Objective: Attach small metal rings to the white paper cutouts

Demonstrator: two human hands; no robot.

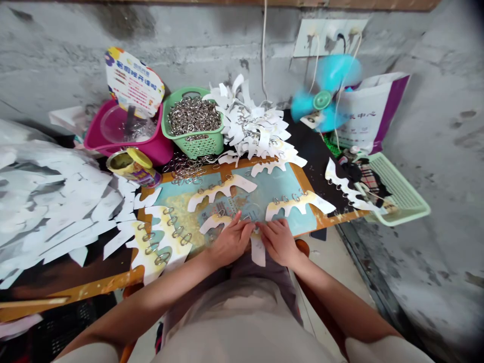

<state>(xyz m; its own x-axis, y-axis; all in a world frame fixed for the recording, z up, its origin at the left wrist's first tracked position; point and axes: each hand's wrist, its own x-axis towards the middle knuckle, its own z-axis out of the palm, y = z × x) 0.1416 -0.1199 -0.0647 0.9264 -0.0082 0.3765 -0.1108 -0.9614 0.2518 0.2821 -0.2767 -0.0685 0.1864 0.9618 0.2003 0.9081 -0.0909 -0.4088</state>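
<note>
My left hand and my right hand meet at the near edge of the table, fingers pinched together on a white comb-shaped paper card that hangs over the edge between them. A metal ring seems to sit at my fingertips, too small to be sure. Other white cards with metal rings lie just beyond my hands on the blue and yellow board. Another ringed card lies to the right.
A green basket of metal rings stands at the back beside a heap of finished cards. A pink tub, a yellow tin, a spinning blue fan, a pale green tray and paper piles surround the board.
</note>
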